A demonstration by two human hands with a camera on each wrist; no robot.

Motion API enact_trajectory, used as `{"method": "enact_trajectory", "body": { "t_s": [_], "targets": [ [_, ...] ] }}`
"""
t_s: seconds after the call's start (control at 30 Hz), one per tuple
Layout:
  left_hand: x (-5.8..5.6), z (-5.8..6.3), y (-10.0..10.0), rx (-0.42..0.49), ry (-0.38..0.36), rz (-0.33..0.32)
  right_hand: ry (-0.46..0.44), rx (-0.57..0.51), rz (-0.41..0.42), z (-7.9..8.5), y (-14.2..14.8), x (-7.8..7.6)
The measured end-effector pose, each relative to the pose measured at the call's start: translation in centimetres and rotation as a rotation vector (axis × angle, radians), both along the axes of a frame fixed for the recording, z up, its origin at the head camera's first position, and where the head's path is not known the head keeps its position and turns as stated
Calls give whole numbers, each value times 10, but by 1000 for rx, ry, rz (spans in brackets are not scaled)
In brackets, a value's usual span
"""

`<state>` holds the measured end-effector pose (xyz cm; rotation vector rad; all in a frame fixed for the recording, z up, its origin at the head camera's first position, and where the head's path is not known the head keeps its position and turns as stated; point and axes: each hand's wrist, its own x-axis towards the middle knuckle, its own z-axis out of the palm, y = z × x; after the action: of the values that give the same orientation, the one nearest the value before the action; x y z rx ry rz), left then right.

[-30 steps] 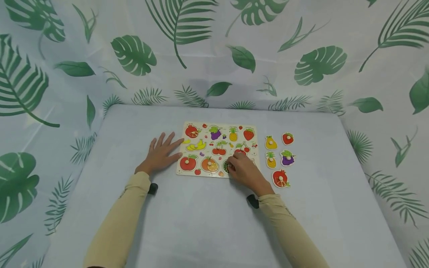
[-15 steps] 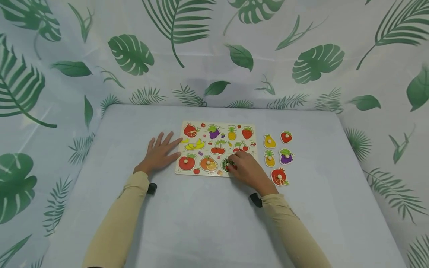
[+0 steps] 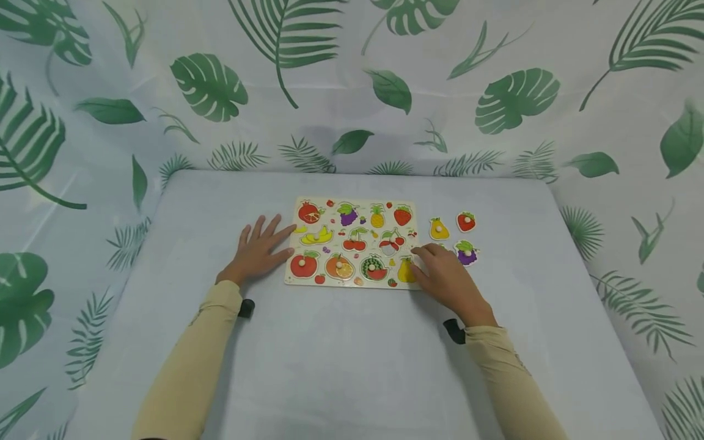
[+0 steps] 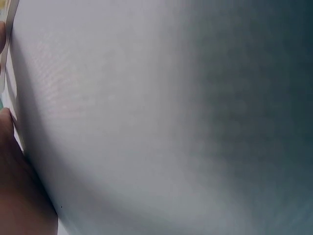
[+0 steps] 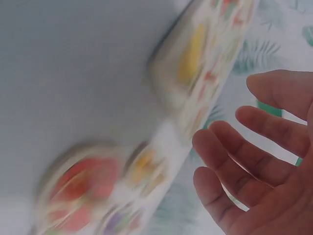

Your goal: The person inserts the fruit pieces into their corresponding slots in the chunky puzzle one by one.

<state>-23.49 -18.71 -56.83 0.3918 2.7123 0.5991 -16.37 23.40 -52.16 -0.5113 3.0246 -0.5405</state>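
Observation:
A fruit knob-puzzle board [image 3: 330, 280] lies on the table. My left hand [image 3: 257, 252] is spread at its left edge, thumb and a fingertip at the rim; the left wrist view catches only fingers [image 4: 6, 125] at its border. My right hand [image 3: 448, 278] holds nothing, fingers loosely bent, above the board's lower right corner. Left of it the knobbed watermelon piece [image 3: 375, 267] sits in the bottom row, beside the orange piece [image 3: 339, 266] and apple piece [image 3: 304, 265]. Under or near the right hand lie a pomegranate piece [image 5: 80, 193] and a pineapple piece [image 5: 146, 169].
Right of the board lie the loose pear piece [image 3: 439, 230], strawberry piece [image 3: 465, 222] and grape piece [image 3: 466, 253]. Banana [image 3: 316, 236] and cherry pieces [image 3: 354, 241] sit in the middle row. A leaf-print cloth [image 3: 330, 73] hangs behind the table [image 3: 330, 366].
My right hand has let go of the watermelon piece, leaving it in the board, and moved right over the board's corner. The left hand stays at the board's left edge.

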Motion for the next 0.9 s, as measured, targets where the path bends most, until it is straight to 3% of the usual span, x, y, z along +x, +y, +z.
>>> {"method": "enact_trajectory", "body": {
  "t_s": [0.33, 0.53, 0.7, 0.9],
  "targets": [
    [0, 5, -1, -25, -3, 0, -42, 4, -132, -18, 47, 32],
    [1, 4, -2, -18, -7, 5, -7, -43, -139, -27, 59, 43],
    [0, -2, -2, -14, -1, 3, 5, -44, -160, -28, 66, 50],
    [0, 0, 0, -4, -8, 5, 38, -37, -172, -28, 74, 54]
  ]
}}
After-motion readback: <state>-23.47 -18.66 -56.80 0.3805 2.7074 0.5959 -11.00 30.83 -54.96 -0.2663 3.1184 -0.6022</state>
